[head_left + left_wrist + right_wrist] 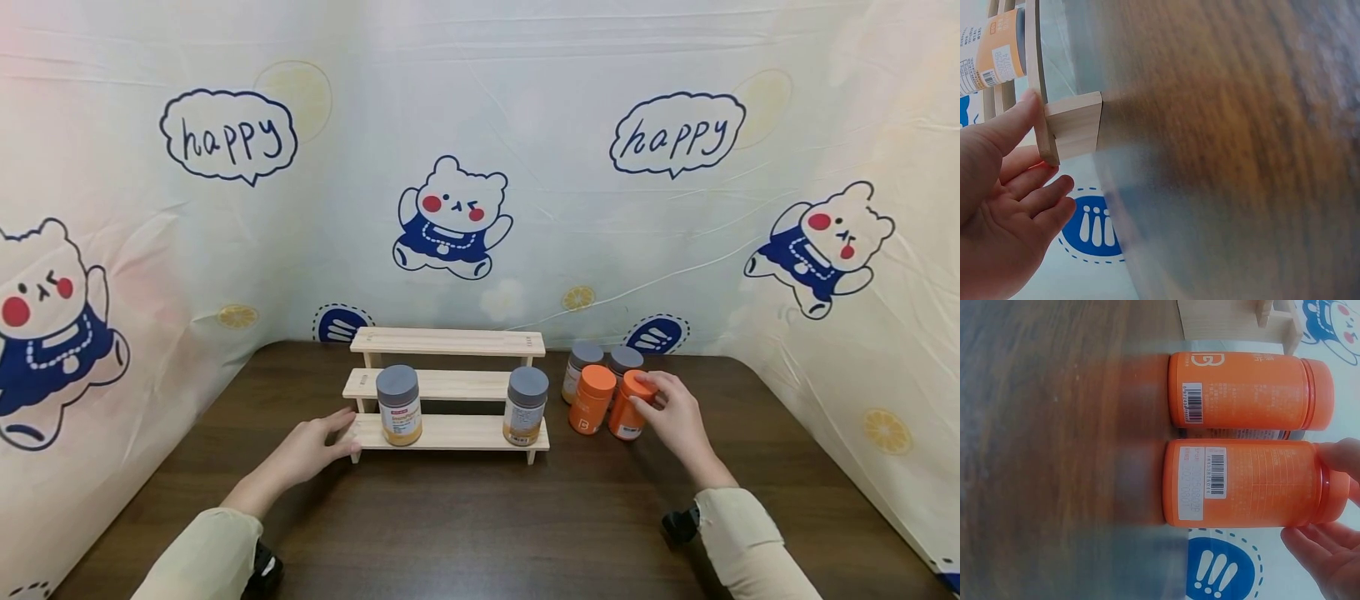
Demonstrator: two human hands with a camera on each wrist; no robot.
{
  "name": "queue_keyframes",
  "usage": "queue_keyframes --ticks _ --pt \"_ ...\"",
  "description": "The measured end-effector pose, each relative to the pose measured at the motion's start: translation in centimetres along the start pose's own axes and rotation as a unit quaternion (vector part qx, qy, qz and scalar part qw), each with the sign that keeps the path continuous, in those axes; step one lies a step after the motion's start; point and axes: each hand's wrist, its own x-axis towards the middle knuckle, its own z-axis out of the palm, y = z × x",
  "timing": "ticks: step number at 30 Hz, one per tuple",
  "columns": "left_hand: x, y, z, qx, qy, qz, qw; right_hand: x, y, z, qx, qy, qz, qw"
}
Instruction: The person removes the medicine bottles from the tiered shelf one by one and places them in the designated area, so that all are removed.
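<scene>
A three-step wooden rack (448,340) stands on the table. My left hand (315,447) pinches the left end of its lowest board (1036,81), thumb on one face and fingers on the other. Two grey-capped jars stand on that board: a left jar (400,407) and a right jar (526,407). To the right of the rack, my right hand (678,417) grips an orange bottle (1241,483) around its cap, thumb on one side and fingers on the other. Another orange bottle (1241,390) stands upright beside it.
Behind the orange bottles are two more grey-capped jars, a left one (582,367) and a partly hidden right one (626,358). The brown table (480,525) ends at a printed cloth backdrop (555,125) at the back and sides.
</scene>
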Motion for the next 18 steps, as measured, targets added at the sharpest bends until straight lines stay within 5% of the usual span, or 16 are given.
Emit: queue_keyframes --ticks 18 --pt "-0.1 0.2 -0.1 -0.002 -0.002 -0.005 1.0 0.6 -2.2 -0.9 -0.024 0.03 -0.039 0.9985"
